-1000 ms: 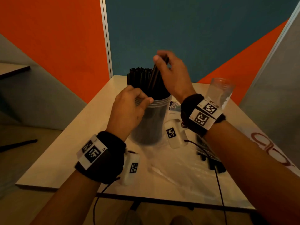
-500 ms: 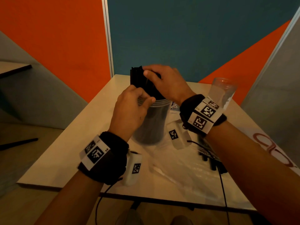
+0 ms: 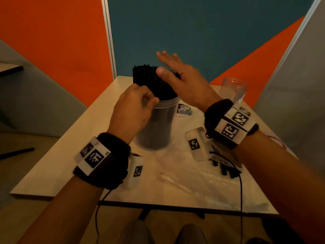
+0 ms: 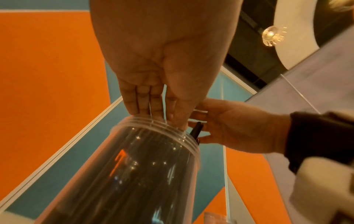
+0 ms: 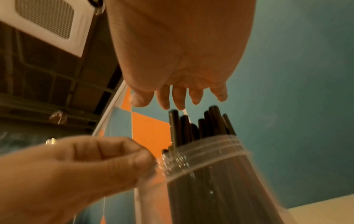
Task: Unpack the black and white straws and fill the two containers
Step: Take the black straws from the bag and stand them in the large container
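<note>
Dozens of black straws stand packed in the clear jar mid-table; left hand pinches its rim, right hand hovers flat, fingers spread. I'd tap uneven tips down gently, keeping the jar steady

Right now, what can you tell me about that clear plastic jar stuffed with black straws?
The clear plastic jar is a tall, lidless cylinder with threaded ridges round its rim. It stands tilted on the pale table, packed with black straws sticking out above the rim. The left hand grips its rim; the right hand hovers open over the straw tips.
</note>
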Tool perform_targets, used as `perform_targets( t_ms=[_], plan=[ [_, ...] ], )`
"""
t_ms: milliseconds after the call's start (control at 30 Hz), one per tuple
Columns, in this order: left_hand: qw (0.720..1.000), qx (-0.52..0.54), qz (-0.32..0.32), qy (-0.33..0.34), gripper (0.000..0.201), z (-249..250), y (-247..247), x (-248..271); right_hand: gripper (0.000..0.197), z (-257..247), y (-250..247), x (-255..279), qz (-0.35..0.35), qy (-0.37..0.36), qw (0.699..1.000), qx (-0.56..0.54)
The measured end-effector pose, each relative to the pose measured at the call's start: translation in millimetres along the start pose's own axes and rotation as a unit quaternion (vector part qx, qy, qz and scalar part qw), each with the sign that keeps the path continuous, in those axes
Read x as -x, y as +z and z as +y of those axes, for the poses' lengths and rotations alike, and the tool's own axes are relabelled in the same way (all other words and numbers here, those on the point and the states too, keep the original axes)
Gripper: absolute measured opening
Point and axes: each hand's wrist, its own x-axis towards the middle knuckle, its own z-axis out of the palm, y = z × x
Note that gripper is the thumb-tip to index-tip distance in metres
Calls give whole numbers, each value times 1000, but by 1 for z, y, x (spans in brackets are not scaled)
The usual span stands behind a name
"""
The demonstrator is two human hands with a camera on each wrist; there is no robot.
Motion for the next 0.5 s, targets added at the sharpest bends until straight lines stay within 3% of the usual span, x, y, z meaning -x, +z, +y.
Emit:
perform_targets(
  t_ms=[133,167,200,267,333,367,433,500],
  plan=[
    [992,-65,54,98,17,25,3,19,28,-3,-27,38,123,-7,987,-106],
    [988,-64,39,133,14,33,7,25,21,-3,-36,52,141,4,981,-136],
    [985,-49,-6,165,14,39,13,30,17,-3,-43,67,150,19,975,-162],
    [965,-49,-175,190,30,50,31,37,22,-7,-59,98,136,50,972,-188],
    [914,-135,-326,198,56,58,56,41,28,-11,-70,125,83,95,976,-179],
    [897,-161,-362,196,62,60,68,43,28,-13,-72,137,34,129,978,-161],
    [899,-133,-377,176,51,64,86,42,23,-11,-65,154,-105,185,974,-70],
    [909,-90,-376,156,31,66,98,36,24,2,-47,165,-212,195,955,71]
  ],
)
